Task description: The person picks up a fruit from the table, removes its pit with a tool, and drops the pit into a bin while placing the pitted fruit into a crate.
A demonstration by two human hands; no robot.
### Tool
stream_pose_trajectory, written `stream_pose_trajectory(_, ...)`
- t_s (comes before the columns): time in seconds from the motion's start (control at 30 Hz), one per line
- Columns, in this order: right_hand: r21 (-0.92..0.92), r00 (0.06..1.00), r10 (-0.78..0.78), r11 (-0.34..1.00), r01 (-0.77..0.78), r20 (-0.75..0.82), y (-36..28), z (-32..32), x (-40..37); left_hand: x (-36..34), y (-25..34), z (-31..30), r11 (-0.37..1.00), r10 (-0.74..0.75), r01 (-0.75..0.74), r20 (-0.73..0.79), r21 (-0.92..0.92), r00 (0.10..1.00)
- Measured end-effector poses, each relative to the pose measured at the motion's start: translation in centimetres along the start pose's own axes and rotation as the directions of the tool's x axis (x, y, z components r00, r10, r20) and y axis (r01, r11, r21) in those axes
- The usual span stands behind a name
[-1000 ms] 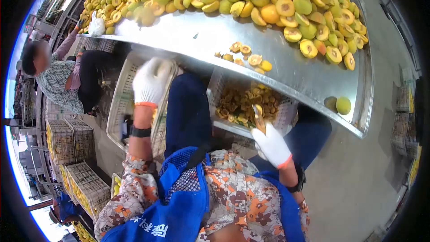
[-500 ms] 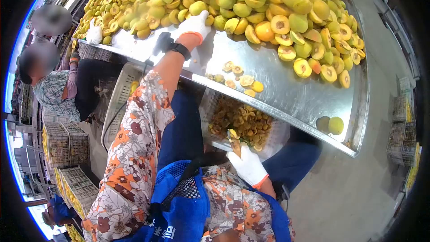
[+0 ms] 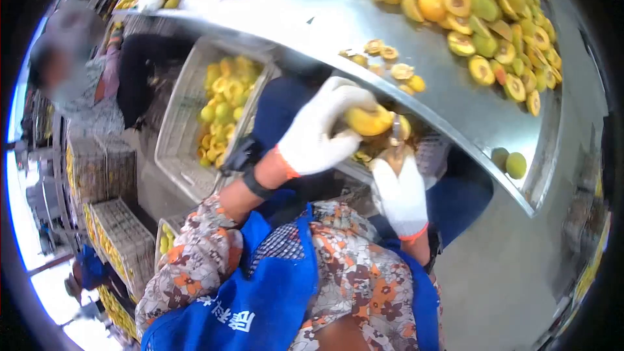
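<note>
My left hand (image 3: pixel 318 131), in a white glove, is closed round a yellow peach half (image 3: pixel 369 121) above my lap, in front of the metal table's near edge. In my right hand (image 3: pixel 402 196), also gloved in white, is a pitting knife (image 3: pixel 394 151) with a wooden handle. Its curved metal blade is right at the peach's right end, where a small yellow-orange piece (image 3: pixel 404 128) shows beside the blade. Under both hands a crate of brown and yellow scraps is mostly hidden.
The metal table (image 3: pixel 448 110) carries a heap of peach halves (image 3: pixel 484 6), several cut pieces (image 3: pixel 402 71) and a lone green peach (image 3: pixel 515 165). A pale crate (image 3: pixel 170 131) of peach halves stands to my left. Beyond it sits a co-worker (image 3: pixel 78 84) near stacked crates (image 3: pixel 101 166).
My left hand has come back from the heap with a peach half, down beside my right hand. The knife has been raised to meet it. The view has shifted, showing more of the left crate.
</note>
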State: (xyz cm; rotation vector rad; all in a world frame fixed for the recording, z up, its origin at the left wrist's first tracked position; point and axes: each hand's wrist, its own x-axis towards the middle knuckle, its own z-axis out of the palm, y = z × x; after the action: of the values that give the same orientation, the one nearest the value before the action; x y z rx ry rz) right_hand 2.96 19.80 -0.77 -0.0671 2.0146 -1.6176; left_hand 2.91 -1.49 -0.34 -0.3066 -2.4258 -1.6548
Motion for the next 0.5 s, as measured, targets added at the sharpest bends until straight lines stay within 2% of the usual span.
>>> stream_pose_trajectory(0.03,-0.037,1.000,-0.002,0.999,0.001,-0.009,0.3,0.7,-0.1,-0.5,-0.2,0.1,0.998,-0.007,0.006,-0.014,-0.059,1.000)
stream_pose_trajectory(0.07,-0.075,1.000,-0.013,0.997,0.011,-0.026,0.7,1.0,0.0,-0.8,-0.2,0.9,0.963,-0.104,0.078,-0.088,-0.259,0.991)
stream_pose_trajectory(0.1,-0.194,1.000,0.009,0.981,-0.004,0.025,1.2,0.8,0.0,-1.2,0.2,1.5,0.921,-0.178,0.124,-0.117,-0.370,0.977)
stream_pose_trajectory(0.13,-0.193,0.999,0.005,0.981,0.003,0.039,0.6,1.4,0.0,-1.3,1.1,1.8,0.861,-0.253,0.162,-0.130,-0.482,0.959)
stream_pose_trajectory(0.2,-0.208,0.994,0.099,0.974,-0.086,0.052,-0.8,1.8,-0.3,-1.1,0.9,2.3,0.850,-0.299,0.190,-0.152,-0.492,0.942)
stream_pose_trajectory(0.23,-0.382,0.951,-0.283,0.870,0.311,0.129,0.0,1.5,-0.3,-0.9,0.6,2.7,0.834,-0.338,0.215,-0.161,-0.508,0.927)
stream_pose_trajectory(0.27,-0.396,0.956,-0.273,0.871,0.292,0.105,0.6,1.0,-0.4,-0.7,0.3,2.9,0.810,-0.375,0.237,-0.164,-0.537,0.912)
stream_pose_trajectory(0.33,-0.275,0.987,-0.135,0.949,0.153,0.084,0.9,0.2,0.2,-0.7,0.6,2.6,0.787,-0.449,0.286,-0.190,-0.546,0.873)
stream_pose_trajectory(0.37,-0.202,0.999,0.033,0.979,-0.033,-0.007,-0.9,0.5,0.0,-0.7,0.2,2.5,0.859,-0.380,0.261,-0.207,-0.440,0.902)
stream_pose_trajectory(0.4,-0.311,0.977,-0.188,0.927,0.209,0.096,1.2,-0.1,-0.2,-0.8,-0.2,2.4,0.917,-0.308,0.228,-0.218,-0.326,0.926)
stream_pose_trajectory(0.43,-0.288,0.983,-0.169,0.940,0.184,0.075,-0.4,0.2,-0.9,-0.9,-0.1,2.5,0.912,-0.290,0.202,-0.211,-0.357,0.933)
stream_pose_trajectory(0.47,-0.262,0.987,-0.152,0.951,0.161,0.056,-2.1,0.9,-1.3,-1.0,-0.2,2.5,0.960,-0.198,0.144,-0.221,-0.239,0.955)
stream_pose_trajectory(0.5,-0.302,0.986,-0.146,0.939,0.165,0.083,-2.0,1.0,-1.2,-0.9,-0.1,2.7,0.879,-0.300,0.199,-0.177,-0.434,0.938)
